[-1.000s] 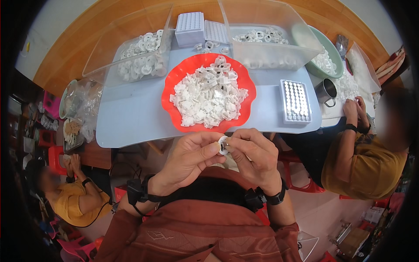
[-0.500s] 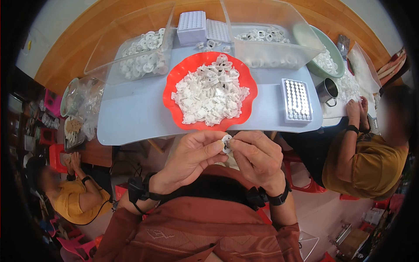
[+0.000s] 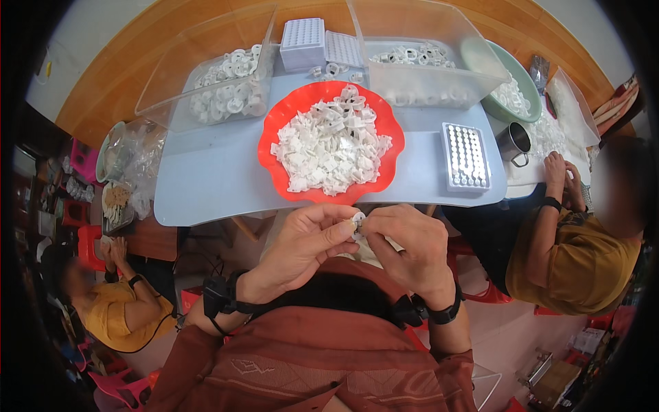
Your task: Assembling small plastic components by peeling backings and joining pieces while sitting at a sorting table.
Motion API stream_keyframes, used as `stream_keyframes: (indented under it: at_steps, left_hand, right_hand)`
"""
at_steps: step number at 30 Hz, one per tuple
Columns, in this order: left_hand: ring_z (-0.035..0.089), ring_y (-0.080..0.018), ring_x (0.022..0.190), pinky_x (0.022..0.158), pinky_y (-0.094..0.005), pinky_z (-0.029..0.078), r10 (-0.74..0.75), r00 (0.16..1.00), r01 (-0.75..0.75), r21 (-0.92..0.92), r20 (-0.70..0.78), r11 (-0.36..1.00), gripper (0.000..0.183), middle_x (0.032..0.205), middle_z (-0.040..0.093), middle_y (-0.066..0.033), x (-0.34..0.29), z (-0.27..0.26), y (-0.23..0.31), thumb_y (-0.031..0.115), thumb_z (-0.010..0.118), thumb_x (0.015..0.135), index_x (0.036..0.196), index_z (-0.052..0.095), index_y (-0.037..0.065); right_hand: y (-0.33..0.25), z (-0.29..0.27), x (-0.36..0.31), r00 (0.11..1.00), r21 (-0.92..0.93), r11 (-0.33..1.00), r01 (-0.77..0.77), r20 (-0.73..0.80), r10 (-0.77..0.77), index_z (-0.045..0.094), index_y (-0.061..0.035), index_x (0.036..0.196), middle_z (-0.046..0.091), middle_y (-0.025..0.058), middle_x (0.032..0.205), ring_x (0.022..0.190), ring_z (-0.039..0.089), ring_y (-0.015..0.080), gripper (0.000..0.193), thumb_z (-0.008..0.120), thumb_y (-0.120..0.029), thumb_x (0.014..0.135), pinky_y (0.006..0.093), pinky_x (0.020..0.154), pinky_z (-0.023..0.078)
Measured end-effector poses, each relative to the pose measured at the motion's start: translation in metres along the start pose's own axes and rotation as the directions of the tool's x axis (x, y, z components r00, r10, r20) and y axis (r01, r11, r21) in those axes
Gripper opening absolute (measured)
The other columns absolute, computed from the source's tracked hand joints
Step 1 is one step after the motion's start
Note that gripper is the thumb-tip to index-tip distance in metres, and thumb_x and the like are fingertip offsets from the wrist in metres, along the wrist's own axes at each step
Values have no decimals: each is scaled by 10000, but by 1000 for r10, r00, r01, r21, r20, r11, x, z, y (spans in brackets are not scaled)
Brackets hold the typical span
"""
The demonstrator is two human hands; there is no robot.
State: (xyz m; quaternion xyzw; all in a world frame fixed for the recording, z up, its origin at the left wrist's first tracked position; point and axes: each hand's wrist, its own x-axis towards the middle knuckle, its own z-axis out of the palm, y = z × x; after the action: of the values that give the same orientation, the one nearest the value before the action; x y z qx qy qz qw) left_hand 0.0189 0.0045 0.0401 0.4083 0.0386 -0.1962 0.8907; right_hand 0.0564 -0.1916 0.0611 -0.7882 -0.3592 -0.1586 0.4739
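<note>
A small round white plastic part (image 3: 357, 218) with a darker middle is held up just off the table's near edge. My left hand (image 3: 307, 244) pinches it between thumb and fingertips, palm turned up. From the other side my right hand (image 3: 413, 246) is closed, its thumb and fingertips meeting at the part's right edge. Those fingertips partly cover the part, and any smaller piece between them is hidden. Just beyond both hands stands a red scalloped bowl (image 3: 266, 147), heaped with small white plastic pieces (image 3: 329, 151).
Clear bins (image 3: 165, 89) with white round parts stand at the back left and back right. A tray of silvery discs (image 3: 467, 158) lies on the right, near a metal mug (image 3: 515, 143) and green basin (image 3: 532, 86). People sit working on both sides.
My right hand has turned a little, its knuckles rolling over and its fingers curling closer round the part's edge. My left hand keeps its hold, almost still.
</note>
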Motion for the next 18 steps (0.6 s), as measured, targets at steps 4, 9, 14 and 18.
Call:
stream_keyframes:
  at_steps: [4, 9, 14, 18]
  left_hand:
    - [686, -147, 978, 850, -293, 618, 2, 1000, -1, 43, -30, 999, 238, 1112, 682, -95, -1, 0, -3, 84, 604, 994, 1209, 626, -14]
    - [664, -116, 955, 848, -281, 598, -18, 999, 22, 73, -45, 997, 233, 1105, 669, -66, -2, -1, -4, 93, 628, 986, 1202, 639, 6]
    - [687, -139, 964, 848, -288, 617, 11, 999, -5, 118, -48, 993, 247, 1077, 687, -82, -3, -2, -7, 99, 606, 996, 1221, 628, -2]
    - [685, -137, 968, 848, -287, 617, 23, 999, -19, 120, -37, 993, 247, 1087, 686, -83, -1, -2, -9, 106, 606, 997, 1219, 630, 0]
  right_hand:
    - [-1, -1, 0, 997, 59, 996, -71, 28, 69, 689, -55, 920, 703, 98, 866, 791, 691, 272, 179, 714, 48, 775, 352, 677, 552]
    - [-1, -3, -1, 959, 236, 930, -281, 105, 263, 696, -43, 931, 708, 124, 881, 799, 699, 276, 163, 718, 35, 790, 342, 710, 549]
    - [0, -4, -3, 931, 276, 890, -362, 148, 332, 696, -41, 929, 708, 119, 882, 800, 700, 268, 163, 726, 28, 785, 333, 712, 548]
    - [2, 2, -4, 988, 121, 980, -155, 33, 152, 675, -57, 906, 702, 96, 862, 772, 687, 265, 181, 732, 39, 763, 348, 680, 547]
